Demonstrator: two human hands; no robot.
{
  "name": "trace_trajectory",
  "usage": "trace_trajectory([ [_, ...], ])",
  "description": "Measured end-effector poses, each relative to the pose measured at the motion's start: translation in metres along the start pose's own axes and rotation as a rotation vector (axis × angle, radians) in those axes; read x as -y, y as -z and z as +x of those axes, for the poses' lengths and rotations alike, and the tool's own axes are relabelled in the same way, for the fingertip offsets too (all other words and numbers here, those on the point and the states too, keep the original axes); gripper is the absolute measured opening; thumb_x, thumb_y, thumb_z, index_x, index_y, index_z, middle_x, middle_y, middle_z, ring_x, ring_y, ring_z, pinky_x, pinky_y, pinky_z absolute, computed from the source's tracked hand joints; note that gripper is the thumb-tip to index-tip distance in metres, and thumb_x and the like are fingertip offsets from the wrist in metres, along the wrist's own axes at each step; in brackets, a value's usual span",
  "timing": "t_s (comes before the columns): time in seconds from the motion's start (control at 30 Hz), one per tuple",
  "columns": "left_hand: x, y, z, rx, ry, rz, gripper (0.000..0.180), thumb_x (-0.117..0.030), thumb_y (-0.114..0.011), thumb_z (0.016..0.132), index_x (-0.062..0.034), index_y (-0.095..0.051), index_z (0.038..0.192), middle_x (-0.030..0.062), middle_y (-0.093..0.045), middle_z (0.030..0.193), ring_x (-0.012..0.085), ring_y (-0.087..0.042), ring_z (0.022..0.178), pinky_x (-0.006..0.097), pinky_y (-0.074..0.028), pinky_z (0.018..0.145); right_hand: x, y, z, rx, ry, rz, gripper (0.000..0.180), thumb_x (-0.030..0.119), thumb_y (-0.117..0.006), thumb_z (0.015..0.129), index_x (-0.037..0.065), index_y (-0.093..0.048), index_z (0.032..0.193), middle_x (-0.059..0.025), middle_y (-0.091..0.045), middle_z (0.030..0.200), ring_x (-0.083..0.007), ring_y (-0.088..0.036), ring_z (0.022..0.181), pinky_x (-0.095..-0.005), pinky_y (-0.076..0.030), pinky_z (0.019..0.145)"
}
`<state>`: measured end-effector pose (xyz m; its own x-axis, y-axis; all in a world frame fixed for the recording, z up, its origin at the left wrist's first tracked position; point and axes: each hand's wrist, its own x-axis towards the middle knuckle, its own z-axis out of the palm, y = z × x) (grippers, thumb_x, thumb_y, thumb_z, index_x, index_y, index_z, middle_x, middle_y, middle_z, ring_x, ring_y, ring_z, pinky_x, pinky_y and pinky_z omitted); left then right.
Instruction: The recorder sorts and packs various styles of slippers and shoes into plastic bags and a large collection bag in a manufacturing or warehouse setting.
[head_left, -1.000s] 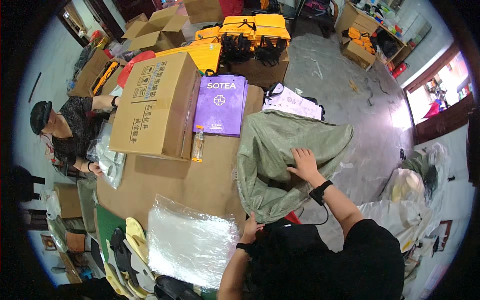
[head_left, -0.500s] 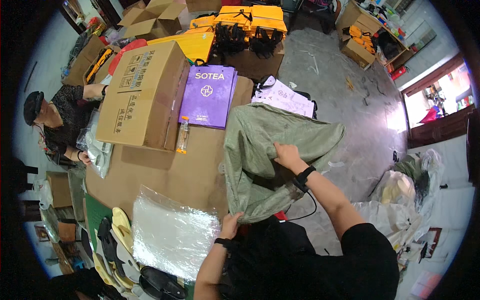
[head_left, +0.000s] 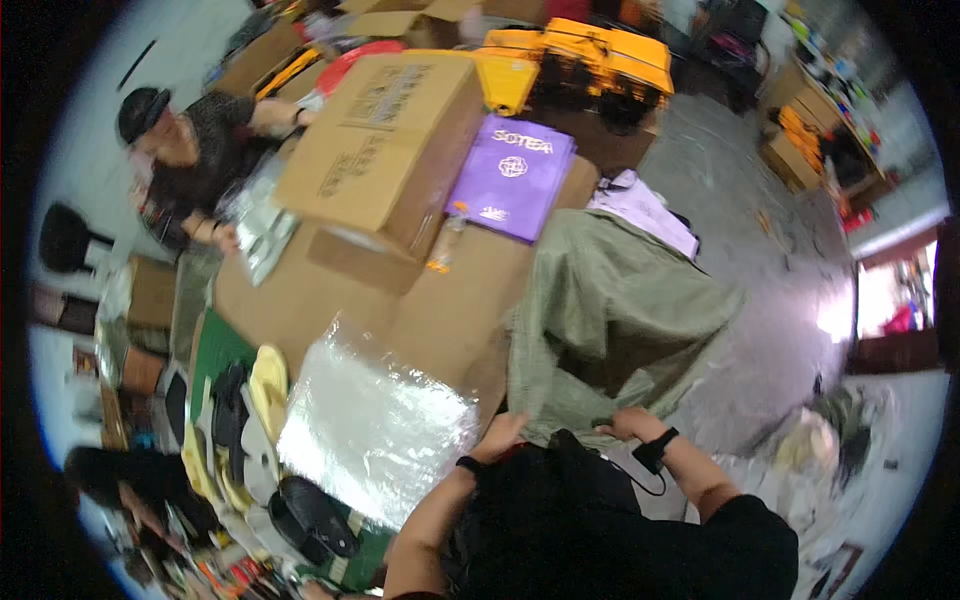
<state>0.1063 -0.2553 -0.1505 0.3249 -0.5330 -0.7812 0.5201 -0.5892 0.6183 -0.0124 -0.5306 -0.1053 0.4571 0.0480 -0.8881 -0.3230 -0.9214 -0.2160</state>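
Note:
A large grey-green woven sack (head_left: 610, 290) hangs over the right edge of the brown-topped table, its mouth toward me. My left hand (head_left: 500, 437) is closed on the near left part of its rim, close to my body. My right hand (head_left: 630, 425) grips the near right part, fingers curled round the cloth. Between the two hands the rim is drawn across in front of my waist. Left of my left hand lies a stack of clear plastic bags (head_left: 380, 425). The sack's inside is in shadow, so its contents cannot be made out.
A big cardboard box (head_left: 380, 150) stands on the table (head_left: 400, 320) beside purple paper bags (head_left: 515, 180) and a small clear packet (head_left: 445, 240). Yellow slippers (head_left: 268, 385) and black shoes (head_left: 310, 518) lie at lower left. A co-worker (head_left: 190, 160) handles a plastic bag (head_left: 262, 225).
My right hand has come down and toward me, from the sack's middle to its near rim. The view has turned, shifting the table things. Another person shows at lower left.

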Motion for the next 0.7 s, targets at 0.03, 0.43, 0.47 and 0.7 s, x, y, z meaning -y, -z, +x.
trace_trajectory([
  [0.03, 0.009, -0.007, 0.005, 0.072, -0.12, -0.013, 0.049, -0.038, -0.053, 0.091, 0.0052, -0.053, 0.114, 0.0129, -0.063, 0.097, 0.0155, -0.059, 0.083, 0.029, -0.047, 0.072, -0.004, -0.005, 0.005, -0.075, 0.033, -0.01, 0.066, 0.06, -0.041, 0.086, -0.001, -0.067, 0.082, -0.0202, -0.065, 0.081, -0.0385, -0.061, 0.083, -0.0465, -0.047, 0.074],
  [0.43, -0.048, 0.054, -0.19, -0.621, -0.759, 0.091, 0.024, -0.021, -0.052, 0.093, -0.0024, -0.059, 0.107, 0.0134, -0.064, 0.092, 0.023, -0.062, 0.085, 0.033, -0.048, 0.075, 0.214, 0.067, -0.059, -0.065, 0.793, 0.514, 0.049, 0.024, -0.071, 0.079, 0.0, -0.055, 0.118, -0.0113, -0.062, 0.109, -0.0211, -0.058, 0.1, -0.0326, -0.045, 0.087],
  [0.47, -0.054, 0.062, -0.212, -0.694, -0.882, 0.034, 0.023, -0.02, -0.051, 0.093, -0.003, -0.059, 0.106, 0.014, -0.062, 0.099, 0.0244, -0.061, 0.088, 0.033, -0.048, 0.078, 0.248, 0.064, -0.07, 0.022, 0.949, 0.513, 0.055, 0.024, -0.072, 0.078, -0.001, -0.051, 0.123, -0.0128, -0.059, 0.117, -0.0202, -0.055, 0.108, -0.0332, -0.042, 0.092],
  [0.7, -0.055, 0.09, -0.33, -1.362, -1.245, 0.255, 0.016, -0.005, -0.06, 0.082, -0.0016, -0.06, 0.098, 0.0124, -0.059, 0.095, 0.0294, -0.057, 0.089, 0.037, -0.046, 0.079, 0.392, -0.003, -0.093, 0.426, 1.092, 0.594, 0.051, 0.01, -0.072, 0.078, -0.001, -0.048, 0.121, -0.0118, -0.059, 0.111, -0.0206, -0.057, 0.103, -0.0339, -0.048, 0.086],
])
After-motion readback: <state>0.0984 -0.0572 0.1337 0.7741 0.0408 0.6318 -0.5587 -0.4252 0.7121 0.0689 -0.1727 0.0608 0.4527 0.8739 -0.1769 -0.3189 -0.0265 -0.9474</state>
